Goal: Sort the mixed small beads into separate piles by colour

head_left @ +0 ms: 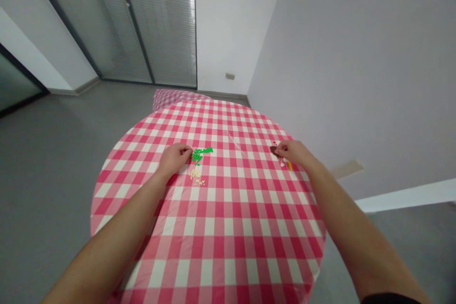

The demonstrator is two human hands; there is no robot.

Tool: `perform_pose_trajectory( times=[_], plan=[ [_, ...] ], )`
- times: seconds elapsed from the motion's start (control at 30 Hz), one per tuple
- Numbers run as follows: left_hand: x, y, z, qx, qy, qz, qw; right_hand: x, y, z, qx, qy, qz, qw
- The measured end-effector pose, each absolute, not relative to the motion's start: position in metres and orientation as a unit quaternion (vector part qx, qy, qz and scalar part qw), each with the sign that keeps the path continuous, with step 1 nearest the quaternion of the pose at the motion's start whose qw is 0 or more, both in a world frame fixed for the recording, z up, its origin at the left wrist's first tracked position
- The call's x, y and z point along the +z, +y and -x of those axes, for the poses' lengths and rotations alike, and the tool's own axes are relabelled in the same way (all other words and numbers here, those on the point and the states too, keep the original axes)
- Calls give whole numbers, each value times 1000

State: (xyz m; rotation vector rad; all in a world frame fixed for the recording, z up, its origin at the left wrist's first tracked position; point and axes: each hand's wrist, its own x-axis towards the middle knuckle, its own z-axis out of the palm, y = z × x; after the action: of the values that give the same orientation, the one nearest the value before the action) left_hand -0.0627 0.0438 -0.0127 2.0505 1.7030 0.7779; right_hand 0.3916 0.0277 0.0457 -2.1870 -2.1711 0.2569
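My left hand [175, 157] is at the left edge of a pile of small bright green pieces [197, 156], thumb and fingers pinched together at its near side. Whatever lies in that pinch is too small to make out. Just below the green pile are scattered small cream pieces [195, 174]. Far to the right, my right hand [292, 151] has its fingertips closed over a small heap of dark brown pieces [274, 150]. Its fingers partly cover that heap, and I cannot tell what they grip. Beside this hand lie a few yellow pieces [289, 166] and some small white and red bits.
A red-and-white checked cloth [228, 221] covers the round table. A thin clear strip [236, 143] lies between the hands. Behind the table stands something draped in similar checked cloth [167, 98]. A white wall [370, 71] rises close on the right; glass panels with blinds stand behind.
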Motion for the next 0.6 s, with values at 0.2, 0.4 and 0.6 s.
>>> perform_pose_trajectory(
  times=[0.2,0.4,0.6],
  plan=[
    [-12,44,63,306,614,-703,189,39,28,-294,74,-799,578,145],
    [-12,45,63,340,633,-661,216,-4,32,-184,162,-850,436,245],
    [-15,44,62,357,620,-661,228,-17,47,-129,152,-888,358,245]
  ],
)
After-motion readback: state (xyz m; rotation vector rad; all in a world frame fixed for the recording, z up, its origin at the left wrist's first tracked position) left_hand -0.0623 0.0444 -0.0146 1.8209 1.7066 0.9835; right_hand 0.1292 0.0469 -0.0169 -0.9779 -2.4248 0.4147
